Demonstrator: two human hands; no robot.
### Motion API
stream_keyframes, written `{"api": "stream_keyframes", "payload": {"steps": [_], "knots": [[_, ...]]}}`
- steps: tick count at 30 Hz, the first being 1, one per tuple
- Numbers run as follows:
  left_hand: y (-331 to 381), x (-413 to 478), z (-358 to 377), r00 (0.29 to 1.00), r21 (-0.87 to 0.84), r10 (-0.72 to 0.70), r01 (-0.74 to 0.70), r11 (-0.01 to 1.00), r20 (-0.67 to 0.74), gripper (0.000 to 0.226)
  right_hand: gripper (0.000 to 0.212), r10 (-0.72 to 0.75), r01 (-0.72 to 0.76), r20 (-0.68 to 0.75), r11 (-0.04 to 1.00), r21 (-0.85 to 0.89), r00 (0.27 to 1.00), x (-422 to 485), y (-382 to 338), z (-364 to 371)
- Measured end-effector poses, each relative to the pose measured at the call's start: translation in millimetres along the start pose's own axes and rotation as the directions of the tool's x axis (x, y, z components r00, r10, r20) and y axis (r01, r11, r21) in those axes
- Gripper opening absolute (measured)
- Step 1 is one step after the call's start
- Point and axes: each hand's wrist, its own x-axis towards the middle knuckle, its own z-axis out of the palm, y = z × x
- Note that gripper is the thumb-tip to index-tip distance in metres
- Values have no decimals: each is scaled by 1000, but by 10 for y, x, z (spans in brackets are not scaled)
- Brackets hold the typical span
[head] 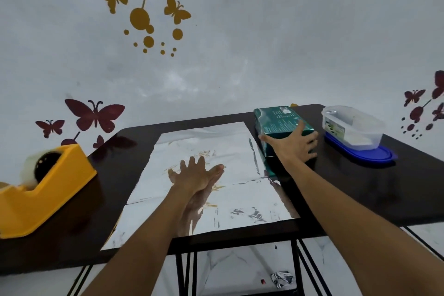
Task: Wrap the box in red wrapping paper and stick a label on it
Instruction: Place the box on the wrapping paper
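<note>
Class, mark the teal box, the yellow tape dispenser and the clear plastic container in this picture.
teal box (280, 120): head view, top face.
yellow tape dispenser (48, 199): head view, near side wall.
clear plastic container (355, 132): head view, front wall.

Grey wall (264, 31) (butterfly decals (95, 115)), dark table (360, 187), marbled floor (240, 267)

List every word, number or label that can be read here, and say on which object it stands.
Nothing can be read.
Green box: white print and a small code patch on top, too blurred.
Clear plastic container: a label on its side, too small.
Yellow tape dispenser: no text shows.
</note>
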Motion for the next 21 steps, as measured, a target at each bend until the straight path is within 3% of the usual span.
{"api": "stream_keyframes", "payload": {"steps": [5, 8, 10, 12, 13, 15, 16, 18, 19, 21], "knots": [[-17, -36, -11, 1000, -31, 8, -9, 999, -21, 83, 105, -24, 37, -59, 971, 238, 998, 71, -62, -53], [19, -85, -15, 999, -89, 10, -14, 996, -46, 78, 103, -189, 167, 7, 883, 438, 982, -1, -194, -91], [32, -125, -54, 979, -339, -2, -68, 938, -202, 71, 104, -341, 237, 94, 803, 547, 935, -80, -288, -72], [-1, -168, -214, 877, -614, -132, -209, 761, -462, 65, 112, -460, 252, 211, 752, 610, 862, -182, -373, -17], [-37, -190, -338, 792, -610, -165, -300, 733, -588, 68, 117, -503, 244, 268, 736, 632, 822, -221, -404, 13], [-155, -203, -593, 679, -343, 9, -382, 858, -734, 88, 117, -565, 233, 361, 722, 652, 742, -279, -452, 64], [-217, -180, -702, 675, -138, 171, -380, 915, -718, 97, 113, -595, 237, 392, 713, 660, 702, -294, -463, 75], [-298, -137, -895, 724, 178, 420, -390, 904, -548, 99, 105, -635, 246, 442, 707, 663, 634, -296, -479, 77], [-319, -115, -969, 759, 210, 470, -422, 882, -450, 94, 104, -642, 250, 458, 710, 658, 615, -280, -480, 70], [-329, -78, -1060, 810, 52, 475, -489, 871, -344, 80, 103, -633, 230, 499, 726, 648, 593, -226, -470, 76]]}}
